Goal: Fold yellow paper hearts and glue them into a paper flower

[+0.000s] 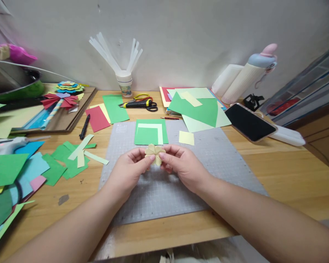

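Pale wood forms the near edge of the worktop (276, 182), and two bare forearms cross it onto a grey cutting mat (164, 197). Over the middle of the mat the left hand (127, 170) and the right hand (182, 166) meet around a small folded paper flower (154, 150), tan-yellow with rounded petals. The fingers (151, 159) of both hands are closed on it, the thumbs pinching the lower petals from either side, so the flower sits between the two hands.

Just beyond the flower, a green sheet (142, 137) with pale strips laid in an L lies on the mat. A pale yellow square (186, 138) lies just beside it to the right. Left of the mat, green paper scraps (59, 166) and pale strips are scattered on the wood. A black pen (84, 127) and a red sheet (97, 118) lie farther back.

Past the mat's far edge lie scissors (142, 103) and a loose stack of coloured paper (200, 109). A smartphone (249, 121) with a dark screen lies to the right of the stack. Against the wall stands a paper cup (125, 84) holding translucent glue sticks. A ribbed water bottle (248, 78) leans near the right corner.
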`<state>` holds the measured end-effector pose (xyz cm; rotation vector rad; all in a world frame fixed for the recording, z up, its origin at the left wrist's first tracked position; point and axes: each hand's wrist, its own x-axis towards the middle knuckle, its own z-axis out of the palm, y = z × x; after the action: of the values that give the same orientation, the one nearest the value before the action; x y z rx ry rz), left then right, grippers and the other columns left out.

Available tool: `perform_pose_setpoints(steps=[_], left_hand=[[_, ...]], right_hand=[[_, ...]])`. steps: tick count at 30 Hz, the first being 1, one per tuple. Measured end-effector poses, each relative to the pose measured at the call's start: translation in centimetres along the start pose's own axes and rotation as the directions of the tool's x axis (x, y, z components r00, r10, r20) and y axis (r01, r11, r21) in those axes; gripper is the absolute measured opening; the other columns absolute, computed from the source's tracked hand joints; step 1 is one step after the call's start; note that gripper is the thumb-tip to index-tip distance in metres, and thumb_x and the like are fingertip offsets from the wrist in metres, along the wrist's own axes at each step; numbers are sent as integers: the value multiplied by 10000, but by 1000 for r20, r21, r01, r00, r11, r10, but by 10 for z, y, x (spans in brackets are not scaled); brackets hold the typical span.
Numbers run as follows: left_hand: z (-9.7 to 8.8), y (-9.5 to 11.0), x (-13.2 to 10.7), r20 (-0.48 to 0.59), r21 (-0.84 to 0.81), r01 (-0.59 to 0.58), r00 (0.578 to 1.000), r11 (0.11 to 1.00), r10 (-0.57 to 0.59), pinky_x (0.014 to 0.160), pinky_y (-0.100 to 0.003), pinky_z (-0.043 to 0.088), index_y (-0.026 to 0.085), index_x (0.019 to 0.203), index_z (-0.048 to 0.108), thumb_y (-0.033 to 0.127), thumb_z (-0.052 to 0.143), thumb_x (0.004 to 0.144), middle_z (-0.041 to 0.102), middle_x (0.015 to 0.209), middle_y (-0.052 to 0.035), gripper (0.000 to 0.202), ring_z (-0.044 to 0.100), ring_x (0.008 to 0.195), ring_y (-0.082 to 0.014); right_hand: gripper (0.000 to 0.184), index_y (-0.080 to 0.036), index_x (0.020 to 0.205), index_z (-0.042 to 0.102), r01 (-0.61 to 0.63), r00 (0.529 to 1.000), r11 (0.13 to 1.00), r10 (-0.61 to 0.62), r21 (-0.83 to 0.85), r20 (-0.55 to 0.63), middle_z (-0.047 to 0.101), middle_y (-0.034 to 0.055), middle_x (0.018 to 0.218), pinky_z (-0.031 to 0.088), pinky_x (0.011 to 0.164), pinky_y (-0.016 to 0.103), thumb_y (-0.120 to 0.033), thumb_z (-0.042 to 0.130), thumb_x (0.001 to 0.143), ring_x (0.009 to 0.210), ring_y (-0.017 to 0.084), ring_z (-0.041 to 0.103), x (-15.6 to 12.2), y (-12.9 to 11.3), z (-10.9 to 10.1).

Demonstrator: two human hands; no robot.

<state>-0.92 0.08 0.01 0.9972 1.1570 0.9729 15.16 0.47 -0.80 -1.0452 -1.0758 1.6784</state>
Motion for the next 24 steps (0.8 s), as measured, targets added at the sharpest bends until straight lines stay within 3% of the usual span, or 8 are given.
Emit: perform_pose_setpoints(steps=[6, 14, 24], left_hand=[[0, 0, -1, 21, -54, 46, 999, 997, -45, 577, -227, 369, 162, 750, 652, 333, 768, 675, 608, 699, 15, 220, 501, 595, -97], [2, 1, -2, 63, -87, 53, 997, 995, -48, 608, -238, 413, 155, 746, 642, 317, 772, 688, 672, 724, -27, 215, 575, 664, -131], [2, 2, -2, 64, -118, 68, 996, 991, -60, 617, -234, 423, 164, 700, 635, 285, 800, 654, 655, 698, 3, 209, 573, 636, -112]], right_hand=[[272, -176, 767, 588, 8, 999, 1000, -8, 5, -49, 599, -26, 631, 364, 447, 191, -394, 744, 722, 553, 96, 569, 0, -1, 0], [260, -179, 746, 578, 28, 999, 998, -26, 57, -32, 636, -19, 594, 420, 477, 209, -382, 740, 730, 548, 110, 598, 1, 0, 0], [249, -180, 759, 596, 56, 996, 998, -57, -9, -73, 635, -25, 623, 461, 501, 216, -379, 742, 723, 546, 101, 602, 0, 0, 0]])
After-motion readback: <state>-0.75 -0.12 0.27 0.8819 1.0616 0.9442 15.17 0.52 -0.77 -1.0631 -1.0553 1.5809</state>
